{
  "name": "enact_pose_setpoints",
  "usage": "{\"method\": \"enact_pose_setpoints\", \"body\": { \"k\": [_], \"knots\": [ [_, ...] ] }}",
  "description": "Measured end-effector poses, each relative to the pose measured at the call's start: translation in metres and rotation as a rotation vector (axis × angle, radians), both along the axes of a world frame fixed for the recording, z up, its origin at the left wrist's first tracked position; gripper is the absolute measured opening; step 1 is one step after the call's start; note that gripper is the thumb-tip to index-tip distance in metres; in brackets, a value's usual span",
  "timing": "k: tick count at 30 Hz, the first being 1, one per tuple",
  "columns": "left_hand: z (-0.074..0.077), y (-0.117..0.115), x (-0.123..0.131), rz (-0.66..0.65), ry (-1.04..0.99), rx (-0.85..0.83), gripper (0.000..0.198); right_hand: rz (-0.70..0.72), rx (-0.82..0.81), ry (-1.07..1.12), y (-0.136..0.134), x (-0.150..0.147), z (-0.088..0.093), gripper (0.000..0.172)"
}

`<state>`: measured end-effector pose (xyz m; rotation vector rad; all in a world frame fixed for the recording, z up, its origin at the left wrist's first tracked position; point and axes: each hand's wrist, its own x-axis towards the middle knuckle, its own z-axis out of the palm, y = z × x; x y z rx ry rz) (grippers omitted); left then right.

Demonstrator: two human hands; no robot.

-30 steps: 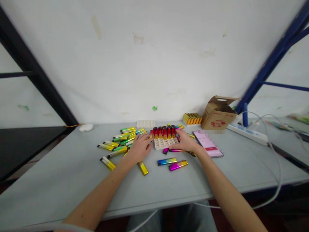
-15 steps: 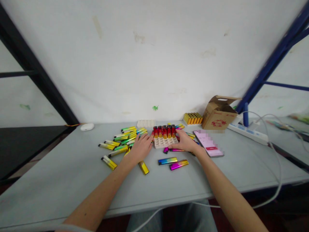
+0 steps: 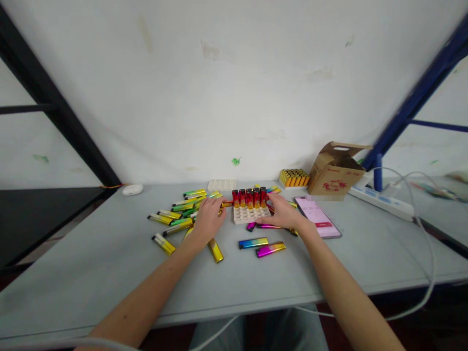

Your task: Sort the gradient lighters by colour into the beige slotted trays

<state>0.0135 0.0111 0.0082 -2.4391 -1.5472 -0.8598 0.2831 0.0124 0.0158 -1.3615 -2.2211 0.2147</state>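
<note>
A white grid tray [image 3: 251,215] stands mid-table with a row of red lighters [image 3: 249,197] upright along its far side. My left hand [image 3: 207,218] is just left of the tray, its fingers curled round a red lighter [image 3: 226,204] that points at the tray. My right hand [image 3: 282,212] presses against the tray's right side with bent fingers. A heap of yellow-green lighters [image 3: 175,214] lies to the left. Closer to me lie a gold lighter [image 3: 215,250], a blue-yellow lighter [image 3: 253,243] and a magenta lighter [image 3: 270,249].
A phone [image 3: 317,217] with a lit screen lies right of my right hand. At the back stand an open cardboard box [image 3: 334,170], a tray of yellow lighters [image 3: 293,178] and an empty white tray [image 3: 221,185]. A power strip [image 3: 382,202] with cables lies far right.
My left hand has closed from flat on the table and drawn slightly back, now with a red lighter in its fingers. My right hand has stayed at the tray.
</note>
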Motion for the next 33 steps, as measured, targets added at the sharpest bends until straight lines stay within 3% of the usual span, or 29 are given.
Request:
{"method": "enact_pose_setpoints", "body": {
  "k": [3, 7, 14, 19, 22, 26, 29, 33],
  "knots": [
    [0.008, -0.001, -0.005, 0.038, -0.028, 0.046, 0.026, -0.021, 0.011, -0.016, -0.005, 0.001, 0.006, 0.087],
    [0.015, -0.004, -0.012, 0.093, -0.061, 0.102, 0.027, -0.016, -0.006, -0.048, -0.011, 0.001, 0.009, 0.077],
    [0.016, -0.005, -0.019, 0.122, -0.102, 0.169, 0.027, -0.136, -0.074, -0.060, -0.012, 0.002, 0.008, 0.070],
    [0.013, -0.006, -0.023, 0.112, -0.192, 0.289, 0.024, -0.239, 0.079, 0.121, -0.011, 0.003, 0.016, 0.063],
    [0.013, -0.006, -0.024, 0.034, -0.250, 0.453, 0.017, -0.257, 0.210, 0.260, -0.013, 0.000, 0.024, 0.056],
    [0.020, -0.013, -0.016, -0.134, -0.276, 0.598, 0.012, -0.065, 0.184, 0.357, -0.020, -0.011, 0.036, 0.032],
    [0.028, -0.023, -0.003, -0.301, -0.307, 0.646, 0.010, 0.064, 0.079, 0.323, -0.027, -0.022, 0.040, 0.034],
    [0.035, -0.035, 0.010, -0.439, -0.331, 0.647, 0.015, 0.182, -0.065, 0.354, -0.032, -0.035, 0.036, 0.049]
  ]
}}
